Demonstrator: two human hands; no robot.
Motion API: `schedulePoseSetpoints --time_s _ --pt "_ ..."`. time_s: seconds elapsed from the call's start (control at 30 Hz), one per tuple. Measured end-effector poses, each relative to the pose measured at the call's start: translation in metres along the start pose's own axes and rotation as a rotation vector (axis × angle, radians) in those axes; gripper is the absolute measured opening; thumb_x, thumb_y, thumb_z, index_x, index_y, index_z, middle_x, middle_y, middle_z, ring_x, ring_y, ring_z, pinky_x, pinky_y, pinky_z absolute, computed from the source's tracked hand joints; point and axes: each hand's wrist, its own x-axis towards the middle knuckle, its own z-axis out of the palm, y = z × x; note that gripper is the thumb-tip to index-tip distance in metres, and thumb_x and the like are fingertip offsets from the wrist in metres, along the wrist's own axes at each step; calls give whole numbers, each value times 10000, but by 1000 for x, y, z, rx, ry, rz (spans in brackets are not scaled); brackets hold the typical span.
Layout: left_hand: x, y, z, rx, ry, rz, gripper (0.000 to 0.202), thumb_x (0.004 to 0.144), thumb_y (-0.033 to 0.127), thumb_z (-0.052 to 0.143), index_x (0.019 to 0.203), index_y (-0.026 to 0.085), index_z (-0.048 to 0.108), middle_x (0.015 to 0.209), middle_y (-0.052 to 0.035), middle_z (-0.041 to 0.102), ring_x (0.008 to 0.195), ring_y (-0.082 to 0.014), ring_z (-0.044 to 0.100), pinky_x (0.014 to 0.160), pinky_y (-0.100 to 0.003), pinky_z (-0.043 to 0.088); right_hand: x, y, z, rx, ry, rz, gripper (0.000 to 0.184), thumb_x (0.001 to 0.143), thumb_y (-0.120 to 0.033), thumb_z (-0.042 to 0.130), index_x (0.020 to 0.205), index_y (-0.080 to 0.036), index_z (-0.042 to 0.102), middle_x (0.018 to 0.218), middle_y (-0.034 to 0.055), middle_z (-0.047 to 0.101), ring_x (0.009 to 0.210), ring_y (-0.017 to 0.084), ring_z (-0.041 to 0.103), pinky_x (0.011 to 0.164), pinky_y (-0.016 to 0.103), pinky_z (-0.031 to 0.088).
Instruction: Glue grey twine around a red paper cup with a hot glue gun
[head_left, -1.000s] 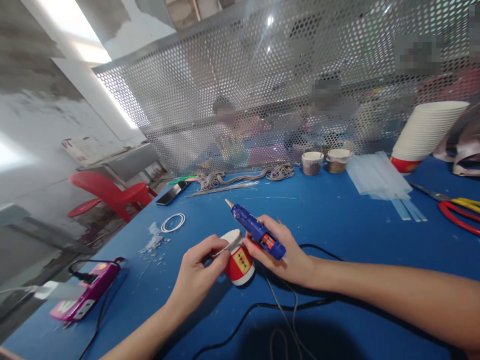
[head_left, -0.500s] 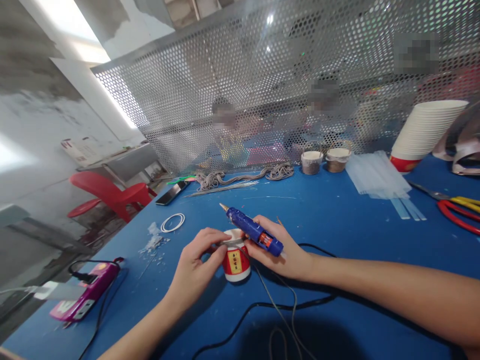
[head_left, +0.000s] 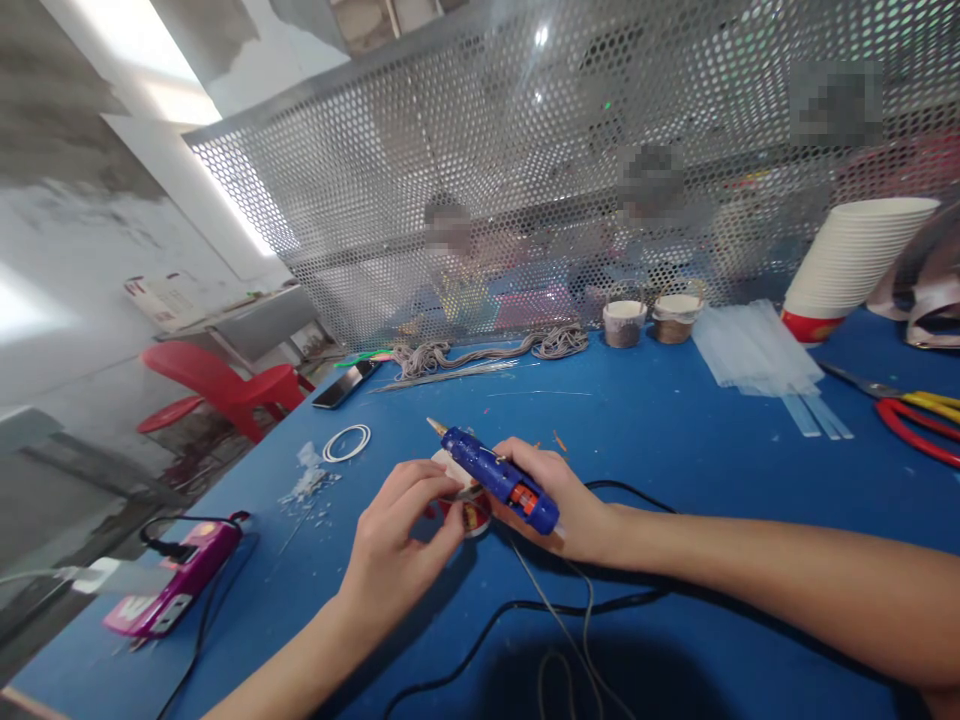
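Note:
A small red-and-white paper cup (head_left: 475, 516) is tilted between my hands above the blue table, partly hidden by fingers. My left hand (head_left: 409, 525) grips its near left side, thumb and fingers pinched at the grey cord round its upper part. My right hand (head_left: 559, 495) holds a blue hot glue gun (head_left: 499, 475), its tip pointing up and left over the cup, while the fingers beneath touch the cup's right side. Loose grey cord (head_left: 551, 605) trails from the cup down toward the table's near edge.
A stack of paper cups (head_left: 855, 265), pliers or shears (head_left: 915, 415), and translucent strips (head_left: 757, 350) lie right. Two cord-wrapped cups (head_left: 624, 324) and grey cord bundles (head_left: 487, 355) sit at the back, a phone (head_left: 345, 385) left of them. A purple power strip (head_left: 176, 580) lies left.
The cup has tipped, its top leaning away to the left and its base less visible. The glue gun has shifted slightly left and down with my right hand; my left fingers have moved across the cup's front.

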Motion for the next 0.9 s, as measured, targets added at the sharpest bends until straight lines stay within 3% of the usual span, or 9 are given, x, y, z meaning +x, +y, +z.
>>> schedulePoseSetpoints --time_s 0.13,0.2,0.33,0.47,0.63,0.9 --pt "0 -1 -2 -97 2 -209 84 769 164 559 734 190 630 726 -1 654 639 -123 608 570 -224 522 0 -4 -1 -16 114 -7 204 814 -149 565 1004 -188 501 890 23 572 738 130 534 698 247 444" --pt "2 -2 -4 -119 33 -332 73 763 201 563 724 188 625 700 8 641 633 -124 601 597 -230 523 -1 -5 -2 -39 166 44 146 830 -171 562 966 -185 510 849 16 568 693 122 528 660 239 444" --pt "5 -9 -6 -176 87 -526 85 735 261 582 706 188 613 669 20 622 596 -121 582 580 -225 508 -7 -4 -2 -53 97 169 77 840 -220 561 799 -185 506 673 -25 518 575 104 462 572 223 410" --pt "4 -19 -3 -208 117 -655 119 710 297 605 731 181 623 670 18 628 570 -122 586 549 -223 481 -12 -2 1 -43 23 186 98 836 -229 554 770 -185 499 651 -27 508 558 99 445 554 219 392" --pt "4 -24 2 -274 87 -737 153 702 323 617 726 172 620 633 25 619 525 -109 556 508 -212 450 -15 -2 5 -75 -64 233 123 839 -253 537 748 -179 501 647 -15 519 554 106 450 557 233 384" --pt "3 -21 6 -315 65 -730 130 703 298 611 713 168 619 614 33 601 529 -107 550 509 -210 437 -16 3 9 -134 -58 269 99 817 -242 534 741 -178 523 657 4 553 563 119 477 565 241 398"
